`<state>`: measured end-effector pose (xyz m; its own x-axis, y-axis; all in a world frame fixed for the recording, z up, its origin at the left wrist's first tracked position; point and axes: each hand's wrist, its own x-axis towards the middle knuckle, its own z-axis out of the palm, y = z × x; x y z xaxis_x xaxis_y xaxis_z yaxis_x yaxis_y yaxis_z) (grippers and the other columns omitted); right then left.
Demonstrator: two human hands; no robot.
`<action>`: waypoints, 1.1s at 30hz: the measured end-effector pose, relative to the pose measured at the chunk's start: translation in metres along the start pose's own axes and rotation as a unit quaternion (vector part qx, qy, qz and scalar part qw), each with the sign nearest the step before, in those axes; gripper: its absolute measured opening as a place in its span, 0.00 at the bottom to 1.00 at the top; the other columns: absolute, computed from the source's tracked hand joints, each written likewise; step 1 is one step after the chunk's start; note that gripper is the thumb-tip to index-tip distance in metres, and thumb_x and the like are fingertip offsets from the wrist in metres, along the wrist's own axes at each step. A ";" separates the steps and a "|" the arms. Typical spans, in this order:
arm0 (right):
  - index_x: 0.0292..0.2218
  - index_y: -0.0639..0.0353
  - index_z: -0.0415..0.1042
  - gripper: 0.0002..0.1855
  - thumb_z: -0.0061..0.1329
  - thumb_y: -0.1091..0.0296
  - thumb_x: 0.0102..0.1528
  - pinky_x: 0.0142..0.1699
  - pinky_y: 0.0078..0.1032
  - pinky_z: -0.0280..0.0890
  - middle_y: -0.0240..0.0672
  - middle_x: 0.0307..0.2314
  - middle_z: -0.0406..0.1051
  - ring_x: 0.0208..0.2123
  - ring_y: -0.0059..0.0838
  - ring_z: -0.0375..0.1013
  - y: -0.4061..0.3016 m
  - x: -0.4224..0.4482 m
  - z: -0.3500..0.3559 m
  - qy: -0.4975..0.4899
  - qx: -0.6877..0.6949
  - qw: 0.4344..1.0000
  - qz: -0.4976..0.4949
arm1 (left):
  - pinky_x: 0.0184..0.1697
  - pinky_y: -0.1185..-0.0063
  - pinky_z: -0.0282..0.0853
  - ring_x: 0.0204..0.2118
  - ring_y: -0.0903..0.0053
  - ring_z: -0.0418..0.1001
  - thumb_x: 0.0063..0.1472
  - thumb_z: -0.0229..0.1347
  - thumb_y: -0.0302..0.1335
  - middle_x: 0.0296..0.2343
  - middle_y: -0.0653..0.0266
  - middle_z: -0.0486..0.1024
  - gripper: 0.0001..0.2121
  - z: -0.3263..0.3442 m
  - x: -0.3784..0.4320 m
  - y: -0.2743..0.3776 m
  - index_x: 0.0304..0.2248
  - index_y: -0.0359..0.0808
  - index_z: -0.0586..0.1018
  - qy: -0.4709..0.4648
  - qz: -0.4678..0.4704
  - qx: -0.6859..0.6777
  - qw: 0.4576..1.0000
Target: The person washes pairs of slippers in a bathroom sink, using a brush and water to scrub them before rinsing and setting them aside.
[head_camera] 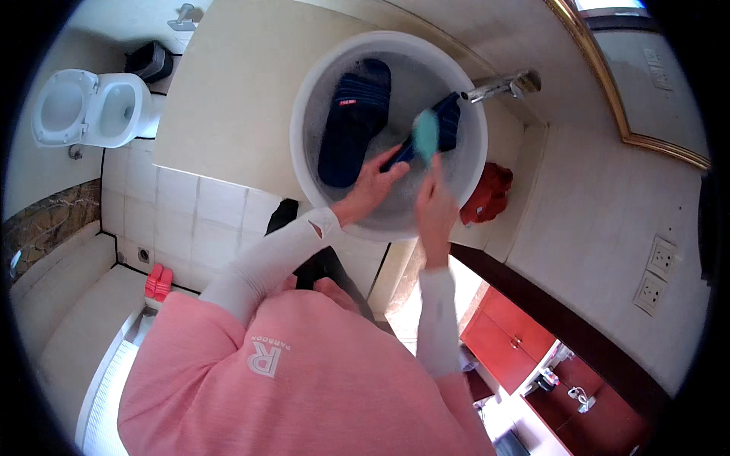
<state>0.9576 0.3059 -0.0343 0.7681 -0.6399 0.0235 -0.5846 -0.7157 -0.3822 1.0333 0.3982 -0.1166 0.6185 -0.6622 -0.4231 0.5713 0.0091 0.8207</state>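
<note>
A white plastic basin [303, 142] with water in it stands before me. One dark blue slide slipper [348, 134] lies in its left part. The other dark blue slipper [449, 122] is tilted in the right part, and my left hand [373, 185] grips its near end. In my right hand [436, 214] is a green scrubbing brush [425, 135], held over that slipper, its head slightly blurred. The brush covers part of the slipper, and my fingers hide most of the brush's handle.
A metal faucet [502, 86] reaches over the basin's right rim. A crumpled red cloth [488, 194] lies on the countertop [245, 97] right of the basin. Farther left are a white toilet [117, 111] and a black bin [149, 61]. A gold-framed mirror [621, 114] hangs at the right.
</note>
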 end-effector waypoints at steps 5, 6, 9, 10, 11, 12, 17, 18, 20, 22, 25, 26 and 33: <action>0.52 0.56 0.63 0.21 0.39 0.66 0.57 0.24 0.37 0.61 0.49 0.18 0.68 0.19 0.45 0.70 0.022 0.048 0.010 0.056 0.010 0.998 -0.029 | 0.24 0.85 0.56 0.23 0.88 0.58 0.56 0.54 0.40 0.24 0.73 0.66 0.27 0.008 -0.008 0.015 0.51 0.32 0.67 0.017 -0.034 -0.032 0.999; 0.52 0.56 0.64 0.21 0.39 0.66 0.57 0.24 0.37 0.61 0.50 0.18 0.68 0.19 0.45 0.70 0.014 0.037 0.010 0.044 0.046 0.997 -0.037 | 0.26 0.85 0.58 0.24 0.87 0.60 0.55 0.55 0.39 0.25 0.72 0.67 0.28 0.003 -0.007 0.015 0.51 0.32 0.67 0.016 -0.038 -0.028 0.999; 0.49 0.56 0.66 0.19 0.39 0.67 0.57 0.27 0.36 0.63 0.51 0.21 0.70 0.21 0.49 0.70 -0.001 -0.036 0.006 0.035 0.126 0.988 -0.081 | 0.32 0.85 0.62 0.29 0.85 0.65 0.55 0.56 0.38 0.30 0.69 0.70 0.28 -0.003 -0.003 0.003 0.51 0.31 0.67 0.010 -0.018 -0.018 1.000; 0.49 0.56 0.66 0.19 0.39 0.66 0.57 0.28 0.37 0.63 0.51 0.21 0.70 0.21 0.49 0.70 -0.006 -0.041 -0.004 0.021 0.124 0.990 -0.066 | 0.34 0.85 0.62 0.31 0.85 0.65 0.55 0.55 0.38 0.32 0.68 0.70 0.27 -0.004 0.000 -0.003 0.51 0.32 0.67 0.004 0.009 -0.004 1.000; 0.49 0.56 0.66 0.18 0.39 0.66 0.57 0.28 0.37 0.63 0.51 0.22 0.70 0.22 0.50 0.70 -0.009 -0.041 -0.010 0.006 0.123 0.991 -0.051 | 0.35 0.86 0.63 0.32 0.84 0.66 0.56 0.55 0.38 0.34 0.67 0.71 0.27 -0.004 0.003 -0.009 0.52 0.32 0.66 -0.002 0.037 0.010 0.999; 0.49 0.56 0.67 0.19 0.38 0.65 0.57 0.28 0.38 0.64 0.51 0.22 0.71 0.22 0.50 0.70 0.003 -0.021 -0.004 0.037 0.063 0.997 -0.022 | 0.45 0.80 0.62 0.43 0.77 0.66 0.52 0.59 0.38 0.44 0.61 0.67 0.28 0.001 -0.002 0.002 0.51 0.32 0.68 0.001 0.049 0.028 0.998; 0.50 0.55 0.66 0.19 0.37 0.64 0.57 0.28 0.40 0.64 0.50 0.22 0.71 0.22 0.49 0.70 0.060 0.047 0.013 0.100 -0.071 0.992 0.030 | 0.53 0.75 0.57 0.53 0.67 0.59 0.44 0.64 0.36 0.51 0.55 0.60 0.32 0.008 -0.012 -0.002 0.49 0.35 0.69 0.073 0.179 0.300 0.934; 0.50 0.55 0.65 0.19 0.37 0.64 0.57 0.28 0.40 0.63 0.50 0.22 0.71 0.22 0.49 0.70 0.064 0.045 0.017 0.105 -0.056 0.993 0.012 | 0.54 0.75 0.57 0.54 0.64 0.58 0.43 0.65 0.35 0.50 0.54 0.59 0.32 0.009 -0.013 0.000 0.49 0.36 0.70 0.095 0.206 0.318 0.921; 0.50 0.56 0.65 0.20 0.38 0.65 0.57 0.27 0.38 0.62 0.49 0.21 0.70 0.21 0.48 0.70 0.039 0.003 0.020 0.056 0.002 0.998 0.029 | 0.53 0.75 0.58 0.53 0.66 0.60 0.42 0.66 0.35 0.50 0.54 0.60 0.34 -0.001 -0.010 0.003 0.50 0.35 0.69 0.089 0.144 0.177 0.969; 0.50 0.58 0.65 0.20 0.39 0.66 0.57 0.25 0.34 0.61 0.49 0.19 0.69 0.20 0.46 0.70 0.023 -0.038 0.018 0.039 0.022 0.999 0.019 | 0.52 0.77 0.60 0.50 0.69 0.63 0.42 0.66 0.33 0.48 0.57 0.62 0.35 -0.007 0.002 -0.001 0.51 0.34 0.67 0.069 0.083 -0.007 0.994; 0.52 0.58 0.63 0.21 0.39 0.66 0.57 0.26 0.35 0.62 0.49 0.20 0.69 0.21 0.46 0.70 0.014 -0.073 0.003 -0.019 0.123 0.987 0.105 | 0.48 0.78 0.63 0.46 0.72 0.66 0.45 0.63 0.29 0.44 0.60 0.65 0.33 -0.002 -0.003 0.007 0.52 0.33 0.64 0.049 0.041 -0.120 0.991; 0.52 0.58 0.63 0.22 0.38 0.65 0.57 0.27 0.37 0.62 0.50 0.20 0.70 0.21 0.47 0.70 0.011 -0.078 0.000 -0.025 0.127 0.987 0.100 | 0.47 0.78 0.64 0.45 0.72 0.67 0.45 0.61 0.27 0.43 0.61 0.66 0.33 -0.005 -0.001 0.008 0.52 0.34 0.64 -0.012 -0.035 -0.162 0.986; 0.49 0.62 0.66 0.20 0.35 0.63 0.58 0.33 0.42 0.63 0.51 0.25 0.72 0.25 0.50 0.71 0.054 0.013 0.038 0.116 0.036 0.992 0.034 | 0.38 0.65 0.69 0.39 0.72 0.67 0.48 0.50 0.23 0.38 0.63 0.68 0.28 0.004 -0.001 0.018 0.52 0.43 0.62 -0.097 -0.194 -0.212 0.953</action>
<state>0.9461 0.2692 -0.0894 0.6415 -0.7394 0.2043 -0.6070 -0.6521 -0.4543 1.0408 0.3963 -0.1003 0.2281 -0.8028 -0.5510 0.9286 0.0092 0.3710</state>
